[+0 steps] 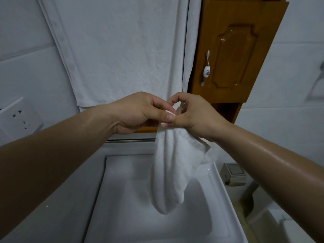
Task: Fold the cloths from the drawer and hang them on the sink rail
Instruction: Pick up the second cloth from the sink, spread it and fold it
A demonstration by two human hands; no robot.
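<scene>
Your left hand (140, 112) and right hand (191, 114) meet, both pinching the top of a white cloth (173, 169) hanging bunched over the sink (226, 186).

A white tiled wall (26, 41) in dim, even light. A wooden cabinet (233, 50) hangs on it, door shut. Left of the cabinet hangs a large white towel (122, 50); far left, a wall socket (19, 114).

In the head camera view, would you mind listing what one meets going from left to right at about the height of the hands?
Wall socket → left hand → small white cloth pinched at its top by both hands → right hand → wooden cabinet → wall ring holder.
</scene>
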